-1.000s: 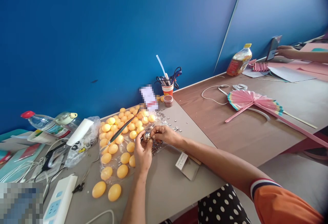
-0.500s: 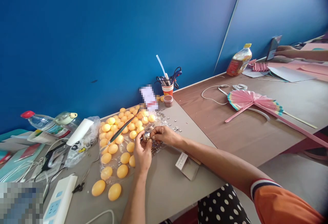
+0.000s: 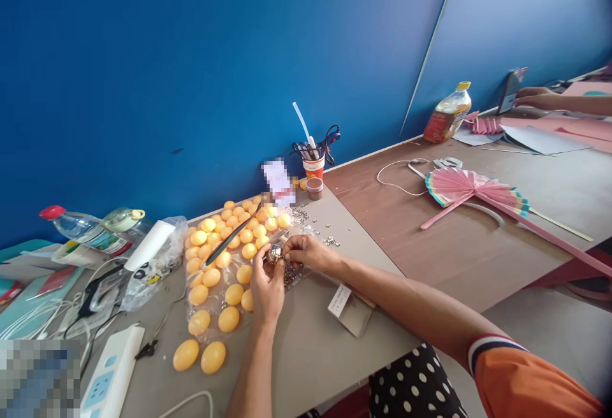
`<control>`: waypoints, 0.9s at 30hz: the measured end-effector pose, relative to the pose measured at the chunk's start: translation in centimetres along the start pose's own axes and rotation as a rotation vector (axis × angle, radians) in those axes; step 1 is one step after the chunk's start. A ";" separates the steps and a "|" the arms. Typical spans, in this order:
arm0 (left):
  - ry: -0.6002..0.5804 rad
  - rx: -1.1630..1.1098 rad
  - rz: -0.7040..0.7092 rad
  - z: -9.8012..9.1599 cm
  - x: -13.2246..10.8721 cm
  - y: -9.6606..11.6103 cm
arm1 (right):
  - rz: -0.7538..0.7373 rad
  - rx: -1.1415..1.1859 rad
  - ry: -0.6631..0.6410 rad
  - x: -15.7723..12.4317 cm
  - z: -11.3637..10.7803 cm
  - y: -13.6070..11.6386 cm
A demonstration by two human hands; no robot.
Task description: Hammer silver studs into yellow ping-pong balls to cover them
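A small ball (image 3: pixel 275 252) with a shiny, studded silver surface sits in the fingers of my left hand (image 3: pixel 268 287), which is closed around it. Thumb and fingers of my right hand (image 3: pixel 310 253) are pinched together against the ball's right side. Whatever they pinch is too small to make out. Just below the right fingers lies a pile of small shiny metal pieces (image 3: pixel 292 274), partly hidden by my hands. Many plain orange balls (image 3: pixel 229 319) lie to the left, most on clear plastic, and two stand at the front.
Beyond my hands are a brown-filled tub (image 3: pixel 314 188) and a paper cup (image 3: pixel 313 168) of pens. A small box (image 3: pixel 351 313) lies near my right forearm. Left is a power strip (image 3: pixel 112 373); right, a pink paper fan (image 3: pixel 471 190). Another person's hand (image 3: pixel 538 98) touches a phone.
Both hands stay at the silver ball with almost no visible movement. The front left orange ball has shifted slightly towards me and nearer its neighbour.
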State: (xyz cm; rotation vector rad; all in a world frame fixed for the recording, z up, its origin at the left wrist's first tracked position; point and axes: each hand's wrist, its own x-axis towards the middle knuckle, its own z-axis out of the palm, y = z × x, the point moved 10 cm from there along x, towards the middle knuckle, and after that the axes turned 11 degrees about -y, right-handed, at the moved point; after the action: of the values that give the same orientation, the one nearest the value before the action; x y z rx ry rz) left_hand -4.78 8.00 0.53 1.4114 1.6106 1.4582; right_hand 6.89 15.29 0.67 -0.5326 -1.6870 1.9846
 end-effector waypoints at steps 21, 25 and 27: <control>0.029 0.047 0.024 0.0 -0.4 1.0 | 0.002 0.041 0.024 0.0 0.1 0.3; 0.022 0.087 0.029 0.0 -0.6 1.9 | 0.018 0.024 0.041 0.1 -0.1 0.5; 0.023 0.115 0.042 0.1 -0.7 2.3 | 0.028 0.024 0.045 0.1 -0.2 0.7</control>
State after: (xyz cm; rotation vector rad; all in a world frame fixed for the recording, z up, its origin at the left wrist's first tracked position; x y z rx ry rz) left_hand -3.74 7.06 2.46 1.5056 1.7132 1.4307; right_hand 6.87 15.43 0.00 -0.5915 -1.6352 1.9952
